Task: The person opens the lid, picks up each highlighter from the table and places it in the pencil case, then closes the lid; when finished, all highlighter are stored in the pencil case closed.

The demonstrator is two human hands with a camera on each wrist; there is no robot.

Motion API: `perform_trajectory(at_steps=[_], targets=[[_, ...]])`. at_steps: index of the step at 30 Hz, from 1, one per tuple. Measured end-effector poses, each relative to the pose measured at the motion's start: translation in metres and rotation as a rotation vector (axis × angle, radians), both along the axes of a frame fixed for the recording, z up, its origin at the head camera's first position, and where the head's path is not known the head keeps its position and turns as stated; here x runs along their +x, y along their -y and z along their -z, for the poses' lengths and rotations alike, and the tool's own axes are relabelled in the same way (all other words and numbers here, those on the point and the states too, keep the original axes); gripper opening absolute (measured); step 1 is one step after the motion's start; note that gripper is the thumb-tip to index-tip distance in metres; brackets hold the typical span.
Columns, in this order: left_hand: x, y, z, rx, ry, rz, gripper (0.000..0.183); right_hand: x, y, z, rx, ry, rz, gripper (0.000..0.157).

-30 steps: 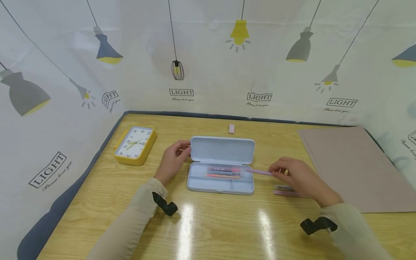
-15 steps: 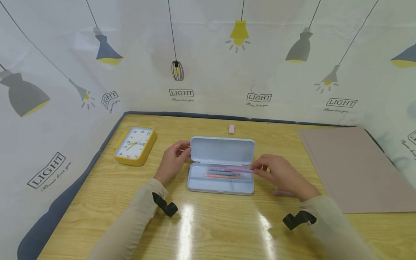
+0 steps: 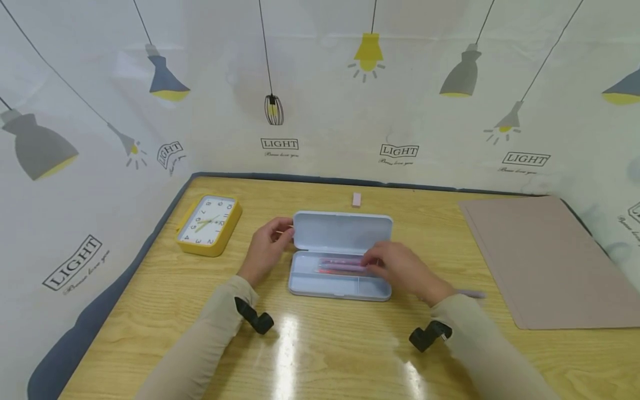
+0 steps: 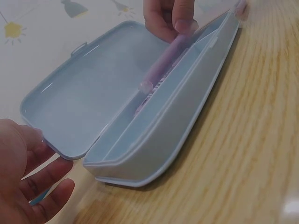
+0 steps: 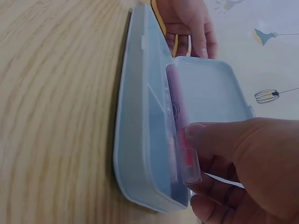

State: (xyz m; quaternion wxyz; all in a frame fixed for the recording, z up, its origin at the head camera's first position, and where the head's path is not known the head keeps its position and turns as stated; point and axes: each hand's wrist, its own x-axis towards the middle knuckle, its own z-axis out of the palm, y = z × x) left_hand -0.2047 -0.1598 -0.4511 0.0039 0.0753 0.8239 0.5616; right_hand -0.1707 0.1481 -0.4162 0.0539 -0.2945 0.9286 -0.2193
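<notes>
Pinches a purple pen in the right grip, low over the back compartment of the blue pencil case, just above more pens inside! Holds the raised lid by its left edge with the left grip, on the wooden desk, near the yellow clock

place: looks like a study desk, home or school unclear | middle: pencil box on wooden table | left: yellow clock | top: white sheet, lamp pictures
</notes>
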Motion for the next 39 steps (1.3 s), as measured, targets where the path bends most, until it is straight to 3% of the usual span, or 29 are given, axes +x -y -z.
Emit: perform_trajectory(at_steps=[8,21,32,39], targets=[[0.000,-0.001,-0.001,0.000,0.007,-0.002,0.027,-0.002,0.008,0.008,-0.006,-0.046,-0.024,0.009],[0.000,-0.001,-0.001,-0.005,0.015,-0.004,0.028,-0.001,0.015,0.008,-0.014,0.000,0.064,0.011],[0.000,0.000,0.000,0.006,0.014,-0.002,0.027,0.004,0.006,0.004,-0.070,0.004,0.065,0.015],[0.001,-0.001,-0.002,0.008,0.014,-0.006,0.027,0.010,-0.009,0.001,-0.093,0.019,0.119,0.017]])
